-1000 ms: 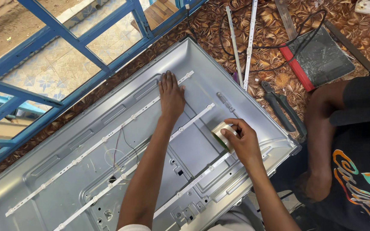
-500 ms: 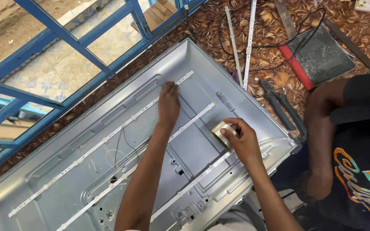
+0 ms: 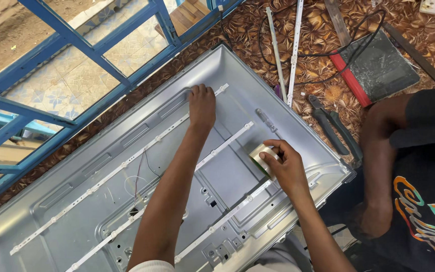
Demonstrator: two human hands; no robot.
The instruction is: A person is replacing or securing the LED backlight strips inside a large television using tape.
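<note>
Under both hands, grey metal panel (image 3: 227, 176) with white strips (image 3: 122, 165).

One head-worn view, looking steeply down

We have a single camera, worn on the head, facing down and slightly forward over our own forearms. It sits fairly close above the grey metal panel (image 3: 101, 201), which fills the lower left, and reaches the blue window frame (image 3: 71, 40) at the top. No second view overlaps it.
</note>
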